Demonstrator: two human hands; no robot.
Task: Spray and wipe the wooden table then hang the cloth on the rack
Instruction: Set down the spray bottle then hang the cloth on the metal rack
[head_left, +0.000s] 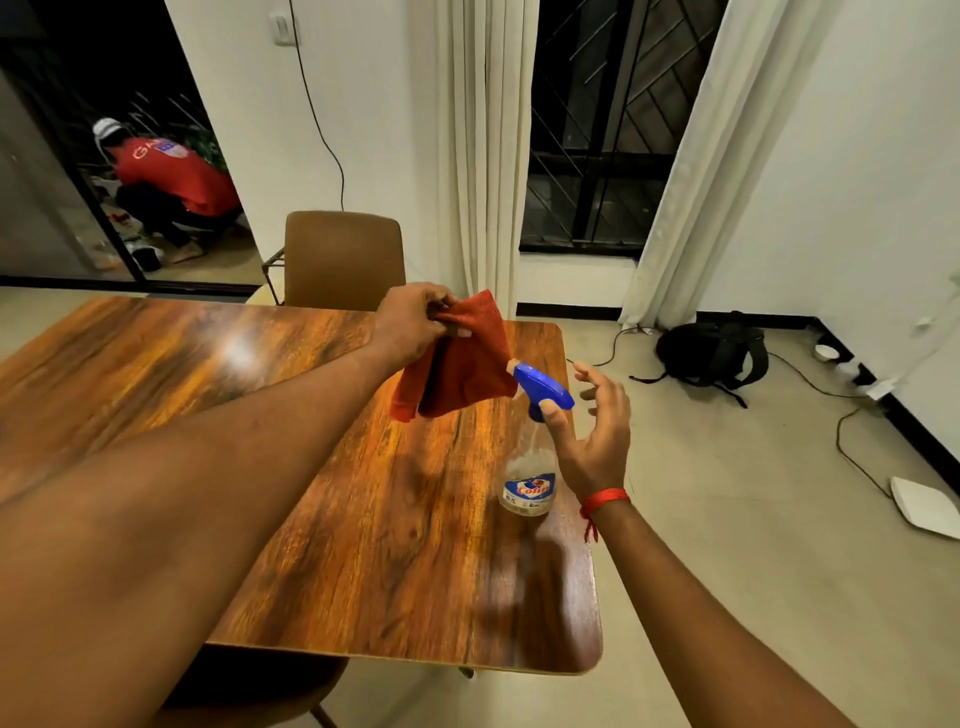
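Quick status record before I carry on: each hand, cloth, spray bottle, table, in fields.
left hand: shut on the red cloth, held above the table
right hand: open, at the blue trigger head, thumb touching it, not gripping
spray bottle: upright near the table's right edge
wooden table: glossy; whether wet, cannot tell
rack: not in view

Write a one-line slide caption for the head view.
Left hand holds orange cloth; open right hand reaches spray bottle on wooden table.

The clear plastic spray bottle with a blue trigger carries a blue-and-white label reading "Colin". White letters "GA" show on a crouching person's red shirt; the rest is unreadable.
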